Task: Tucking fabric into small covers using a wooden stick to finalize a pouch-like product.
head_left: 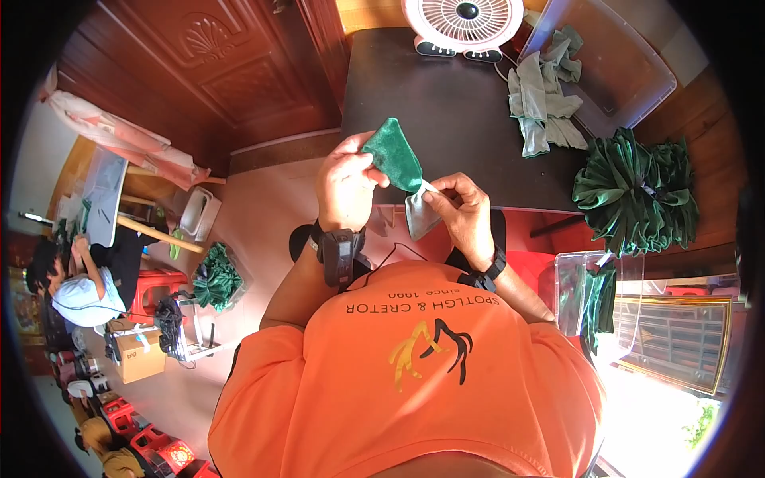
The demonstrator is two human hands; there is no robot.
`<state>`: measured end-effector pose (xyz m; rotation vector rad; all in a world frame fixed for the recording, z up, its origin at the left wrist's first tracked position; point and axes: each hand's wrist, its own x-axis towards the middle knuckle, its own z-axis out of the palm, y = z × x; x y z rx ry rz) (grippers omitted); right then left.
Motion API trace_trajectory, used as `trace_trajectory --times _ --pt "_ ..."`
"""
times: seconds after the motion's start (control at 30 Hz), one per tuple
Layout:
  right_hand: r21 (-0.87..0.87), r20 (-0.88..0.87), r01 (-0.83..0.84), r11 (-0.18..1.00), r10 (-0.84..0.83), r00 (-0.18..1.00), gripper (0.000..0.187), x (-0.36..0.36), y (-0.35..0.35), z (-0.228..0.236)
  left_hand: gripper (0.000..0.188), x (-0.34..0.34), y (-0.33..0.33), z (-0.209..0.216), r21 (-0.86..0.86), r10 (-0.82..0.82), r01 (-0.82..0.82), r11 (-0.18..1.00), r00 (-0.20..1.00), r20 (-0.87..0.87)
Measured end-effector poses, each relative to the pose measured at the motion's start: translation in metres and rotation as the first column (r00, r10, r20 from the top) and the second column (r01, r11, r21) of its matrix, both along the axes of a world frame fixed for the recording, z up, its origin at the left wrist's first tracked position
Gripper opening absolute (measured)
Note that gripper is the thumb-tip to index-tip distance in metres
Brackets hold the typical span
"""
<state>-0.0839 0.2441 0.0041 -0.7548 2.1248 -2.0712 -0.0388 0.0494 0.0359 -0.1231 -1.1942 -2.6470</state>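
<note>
My left hand [348, 182] is closed on a small dark-green velvet fabric piece [397, 157], thumb on its left edge. The piece stands up with a pointed top corner. At its lower tip hangs a pale grey-green fabric flap [420, 217]. My right hand [464, 213] pinches this flap between thumb and forefinger, close to where it meets the green. Whether the flap is the velvet's reverse side or a separate joined piece, I cannot tell. Both hands are raised in front of my chest, near the front edge of the dark table [382, 88].
Pale green fabric pieces [542, 99] lie on the table beside a clear plastic bin [617, 68]. A tied green velvet bundle [635, 191] sits at the right. A pink fan [464, 20] stands at the back. Another person [84, 291] sits at the far left.
</note>
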Motion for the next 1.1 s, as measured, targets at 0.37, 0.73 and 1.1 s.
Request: trace_trajectory --times 0.37,0.73,1.1 --pt "-0.119 0.370 -0.114 0.986 0.151 0.917 0.008 0.000 -0.005 0.009 0.014 -0.016 0.005 -0.017 0.113 0.161 -0.167 0.980 0.985 0.058" --pt "-0.040 -0.031 -0.048 0.998 0.047 0.998 0.006 0.006 -0.015 0.020 0.046 0.018 -0.006 0.044 -0.230 0.374 -0.399 0.888 0.916 -0.147" --pt "-0.139 0.166 -0.178 0.974 0.200 0.966 0.006 0.022 -0.016 0.018 0.025 0.023 -0.007 0.028 -0.146 0.234 -0.246 0.958 0.967 -0.097"
